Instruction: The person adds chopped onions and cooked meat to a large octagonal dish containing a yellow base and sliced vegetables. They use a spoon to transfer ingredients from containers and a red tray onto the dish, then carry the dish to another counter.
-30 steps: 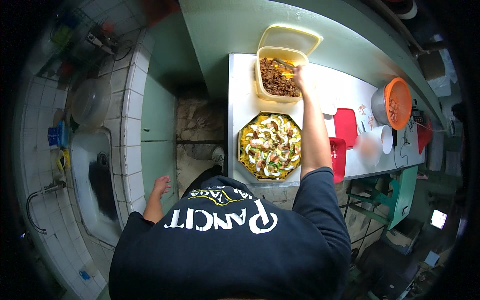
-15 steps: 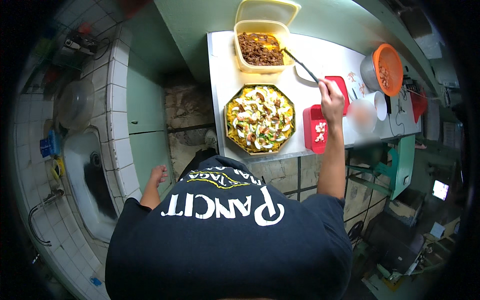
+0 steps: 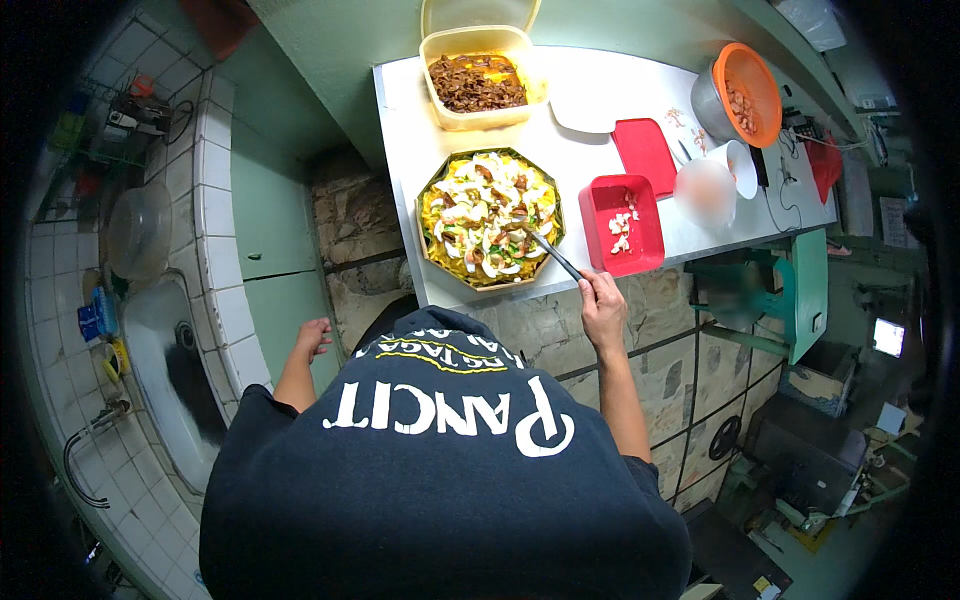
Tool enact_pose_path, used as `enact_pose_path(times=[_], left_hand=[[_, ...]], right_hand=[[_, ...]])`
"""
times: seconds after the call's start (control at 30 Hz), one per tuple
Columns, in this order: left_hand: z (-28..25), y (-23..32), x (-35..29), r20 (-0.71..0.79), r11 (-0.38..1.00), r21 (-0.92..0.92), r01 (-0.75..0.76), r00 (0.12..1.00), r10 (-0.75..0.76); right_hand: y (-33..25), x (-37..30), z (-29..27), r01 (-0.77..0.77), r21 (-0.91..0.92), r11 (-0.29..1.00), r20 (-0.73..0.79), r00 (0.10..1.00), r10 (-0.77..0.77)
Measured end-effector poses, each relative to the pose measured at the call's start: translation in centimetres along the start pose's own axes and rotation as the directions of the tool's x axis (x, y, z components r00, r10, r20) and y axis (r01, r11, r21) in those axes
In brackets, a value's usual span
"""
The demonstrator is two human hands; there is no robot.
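A person in a dark T-shirt (image 3: 450, 510) is working at a white table (image 3: 402, 150), where an octagonal tray (image 3: 500, 286) is holding yellow noodles (image 3: 436, 215) under white crescent slices, brown pieces and bits of green. Reading the tray as the centre of the dial, the right hand (image 3: 603, 312) is hovering at four o'clock, its fingers closing firmly around a long dark utensil (image 3: 556, 257) whose tip is touching the topping on the tray's three o'clock side. The left hand (image 3: 314, 338) is hanging at eight o'clock, beyond the table's edge, its fingers loosely half curled and gripping nothing visible. At twelve o'clock, a pale yellow container (image 3: 480, 121) is holding dark brown pieces (image 3: 475, 88) in orange liquid. At three o'clock, a red container (image 3: 630, 264) is sitting near the tray with pale chunks (image 3: 621, 240) inside; a red lid (image 3: 645, 150) is lying just beyond it. At two o'clock, an orange colander (image 3: 764, 85) is resting, tilted, in a metal pot (image 3: 710, 115).
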State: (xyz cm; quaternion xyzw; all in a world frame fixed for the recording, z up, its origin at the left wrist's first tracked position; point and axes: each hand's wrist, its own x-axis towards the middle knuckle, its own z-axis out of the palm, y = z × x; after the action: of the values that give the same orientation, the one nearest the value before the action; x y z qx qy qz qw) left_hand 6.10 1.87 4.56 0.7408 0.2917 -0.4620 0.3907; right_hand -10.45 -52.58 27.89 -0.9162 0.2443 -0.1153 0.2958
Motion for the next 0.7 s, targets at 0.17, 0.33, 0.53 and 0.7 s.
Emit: enact_pose_path(times=[0.17, 0.33, 0.53, 0.7], left_hand=[[0.0, 0.3, -0.3, -0.018, 1.0, -0.004, 0.004, 1.0, -0.004], [0.0, -0.3, -0.7, -0.025, 1.0, -0.001, 0.019, 1.0, -0.019], [0.3, -1.0, -0.4, -0.005, 0.998, -0.068, 0.015, 1.0, -0.016], [-0.9, -1.5, -0.6, -0.031, 0.991, -0.132, 0.032, 0.999, -0.037]], right_hand=[[-0.1, 1.2, -1.5, -0.013, -0.107, 0.994, -0.004, 1.0, 0.013], [-3.1, 7.8, -3.7, 0.156, 0.055, 0.986, -0.163, 0.976, -0.146], [-4.5, 21.6, 1.5, 0.099, -0.416, 0.904, -0.054, 0.99, -0.134], [-5.6, 29.7, 6.2, -0.035, -0.502, 0.864, 0.04, 0.997, 0.064]])
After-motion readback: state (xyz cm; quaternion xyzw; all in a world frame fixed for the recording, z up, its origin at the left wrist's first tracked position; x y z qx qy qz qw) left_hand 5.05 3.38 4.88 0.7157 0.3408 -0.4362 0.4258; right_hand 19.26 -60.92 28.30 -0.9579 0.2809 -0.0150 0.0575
